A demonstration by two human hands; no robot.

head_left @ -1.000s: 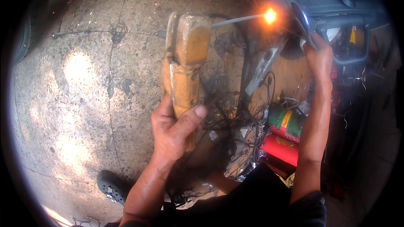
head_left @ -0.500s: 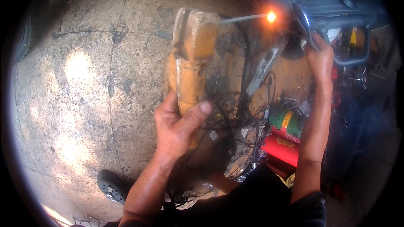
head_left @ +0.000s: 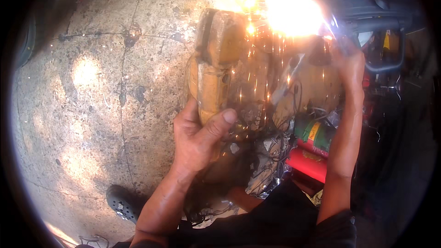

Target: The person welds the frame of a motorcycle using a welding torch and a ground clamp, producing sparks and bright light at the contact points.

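Observation:
My left hand (head_left: 197, 138) is wrapped round the handle of a worn yellow electrode holder (head_left: 213, 78), thumb lying along its side. Bright glare (head_left: 294, 14) beyond the holder's head swallows the welding rod. Sparks fall from it over the floor. At the right edge of that glare my right hand (head_left: 347, 66) is closed on the rim of a thin, curved dark plate (head_left: 334, 26). Glare and haze blur its fingertips and most of the plate.
A dark vehicle-like body (head_left: 367, 18) fills the upper right. Green (head_left: 317, 133) and red cylinders (head_left: 308, 163) lie beside my right forearm. Tangled black cables (head_left: 275, 149) lie between my arms. A dark clog (head_left: 123, 203) stands on the stained concrete floor (head_left: 87, 124).
The small orange glow at the rod's tip has grown into a large white arc with flying sparks. My left hand and the electrode holder have shifted slightly right.

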